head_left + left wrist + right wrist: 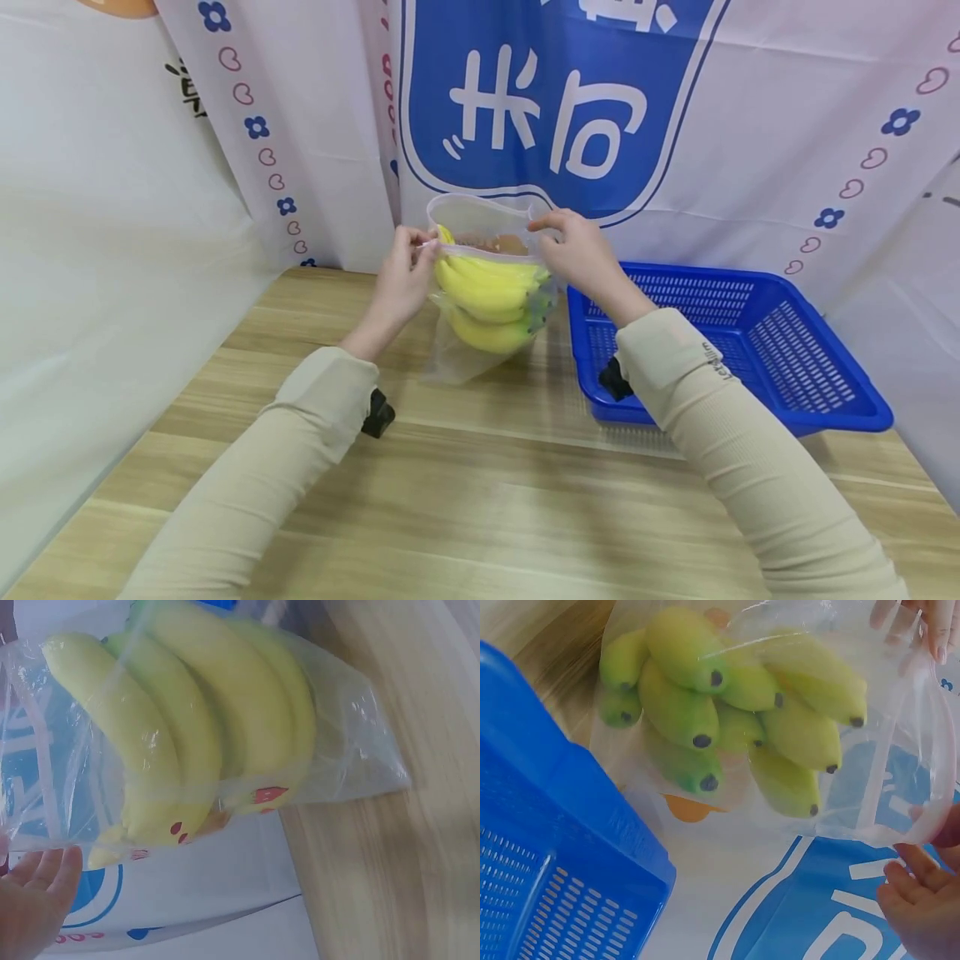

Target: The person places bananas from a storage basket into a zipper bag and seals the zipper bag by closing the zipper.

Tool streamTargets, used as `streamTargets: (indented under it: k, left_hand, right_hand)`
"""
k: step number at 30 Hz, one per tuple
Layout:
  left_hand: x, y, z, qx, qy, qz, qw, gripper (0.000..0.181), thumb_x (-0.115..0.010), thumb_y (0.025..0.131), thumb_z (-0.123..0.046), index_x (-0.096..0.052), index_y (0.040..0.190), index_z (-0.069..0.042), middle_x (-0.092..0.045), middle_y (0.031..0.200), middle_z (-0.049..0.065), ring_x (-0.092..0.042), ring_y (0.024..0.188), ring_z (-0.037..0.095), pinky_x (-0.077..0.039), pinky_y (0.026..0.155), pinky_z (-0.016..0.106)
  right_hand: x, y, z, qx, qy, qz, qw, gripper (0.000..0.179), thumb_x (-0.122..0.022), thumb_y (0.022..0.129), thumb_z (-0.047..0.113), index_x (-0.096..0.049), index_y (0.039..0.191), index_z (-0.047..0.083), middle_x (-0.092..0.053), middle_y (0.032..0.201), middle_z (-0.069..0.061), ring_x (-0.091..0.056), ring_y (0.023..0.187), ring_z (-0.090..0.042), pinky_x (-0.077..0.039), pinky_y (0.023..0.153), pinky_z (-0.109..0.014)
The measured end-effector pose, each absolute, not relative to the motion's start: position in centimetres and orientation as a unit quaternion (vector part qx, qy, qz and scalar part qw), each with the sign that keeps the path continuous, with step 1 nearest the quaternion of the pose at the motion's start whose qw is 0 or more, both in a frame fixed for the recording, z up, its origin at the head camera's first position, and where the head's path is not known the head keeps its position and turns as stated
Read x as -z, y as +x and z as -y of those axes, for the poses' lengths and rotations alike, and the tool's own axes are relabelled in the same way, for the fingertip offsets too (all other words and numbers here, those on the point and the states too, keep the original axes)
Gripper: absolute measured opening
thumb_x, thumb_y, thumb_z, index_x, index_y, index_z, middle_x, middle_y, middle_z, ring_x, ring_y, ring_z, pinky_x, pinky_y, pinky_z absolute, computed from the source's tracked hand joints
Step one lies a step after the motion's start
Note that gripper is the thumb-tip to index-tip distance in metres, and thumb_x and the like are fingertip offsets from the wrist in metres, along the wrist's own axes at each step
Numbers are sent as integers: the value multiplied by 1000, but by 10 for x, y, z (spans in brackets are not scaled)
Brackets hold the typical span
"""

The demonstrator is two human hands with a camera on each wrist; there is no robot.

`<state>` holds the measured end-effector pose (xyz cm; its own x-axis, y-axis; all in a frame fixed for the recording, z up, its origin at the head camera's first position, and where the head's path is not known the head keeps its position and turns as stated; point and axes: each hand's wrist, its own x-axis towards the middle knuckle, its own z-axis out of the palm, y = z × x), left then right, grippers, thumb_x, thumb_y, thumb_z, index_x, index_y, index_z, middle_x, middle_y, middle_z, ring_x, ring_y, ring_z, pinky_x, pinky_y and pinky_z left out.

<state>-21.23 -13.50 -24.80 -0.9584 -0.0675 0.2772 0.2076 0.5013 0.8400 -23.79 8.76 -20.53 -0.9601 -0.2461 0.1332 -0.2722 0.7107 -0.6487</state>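
A clear plastic bag [456, 365] stands upright over the table with its mouth spread apart. Inside it lie yellow bananas [486, 292] with greenish, dark-tipped ends, which show best through the film in the right wrist view. My left hand [401, 277] pinches the left side of the bag's rim between thumb and fingers. On the opposite side, my right hand [583, 254] holds the rim, its thumb on one face of the film and its fingers on the other. Small red marks show on the bag or bananas in the left wrist view.
A blue perforated plastic basket [817, 342] stands on the wooden table [465, 500], right of the bag and under my right forearm. Behind the bag hangs a white printed cloth [772, 92] with a blue panel. Another white sheet [97, 250] borders the table's left side.
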Motion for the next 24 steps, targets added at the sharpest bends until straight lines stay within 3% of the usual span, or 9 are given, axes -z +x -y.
streamTargets:
  k: [1,3,5,8,10,12,14,19,24]
  left_hand:
    - [248,-213,136,505,-39,852,136,31,-41,103,-23,-41,120,2,-50,142,17,-49,130,33,-40,110,43]
    - [250,-215,138,513,-34,847,134,32,-39,103,-25,-40,120,2,-50,143,16,-48,132,32,-38,110,43]
    - [251,-216,140,527,-32,839,132,33,-38,103,-25,-39,120,2,-49,143,14,-46,134,29,-37,111,42]
    - [252,-218,143,545,-34,828,132,33,-39,102,-24,-39,120,4,-51,141,16,-46,135,28,-36,111,42]
    - [252,-219,144,555,-31,821,130,33,-39,103,-23,-38,120,5,-53,139,19,-47,133,29,-36,111,42]
    - [252,-220,144,565,-28,815,128,32,-39,103,-22,-38,121,4,-54,137,21,-48,130,29,-37,110,42]
    - [252,-220,145,573,-25,809,127,32,-41,102,-21,-40,122,4,-57,131,24,-52,123,28,-39,106,39]
    - [251,-222,144,571,-40,809,134,32,-50,98,-23,-50,117,3,-64,112,21,-55,95,14,-42,84,24]
    - [248,-222,140,558,-56,813,156,30,-60,93,-24,-60,108,2,-60,90,1,-50,81,5,-42,74,16]
  right_hand:
    - [206,-238,-87,-355,145,923,16,42,-37,94,13,-59,130,10,-40,151,-9,-46,55,-15,-39,50,-28]
    - [206,-238,-84,-358,152,921,16,41,-38,94,13,-60,128,11,-42,149,-9,-29,43,-12,-33,45,-25]
    - [206,-237,-82,-356,159,920,23,40,-39,94,14,-61,127,10,-45,147,-9,-29,43,-12,-35,47,-26]
    - [206,-236,-79,-354,163,920,34,37,-42,97,20,-62,126,10,-49,144,-9,-45,60,-16,-43,60,-30]
    - [205,-236,-76,-356,168,918,39,36,-44,98,24,-62,126,10,-52,142,-9,-57,85,-20,-51,76,-35]
    - [203,-236,-73,-357,176,916,40,37,-46,99,28,-62,126,9,-55,139,-9,-55,115,-23,-48,96,-39]
    - [201,-235,-69,-355,188,915,41,37,-47,99,29,-62,126,9,-57,137,-8,-48,130,-24,-41,109,-43]
    - [196,-232,-57,-342,219,913,28,38,-52,97,30,-62,126,9,-57,136,-8,-50,130,-24,-42,109,-43]
    - [191,-229,-43,-319,249,915,9,38,-57,95,27,-59,129,9,-57,136,-8,-57,123,-26,-48,103,-40]
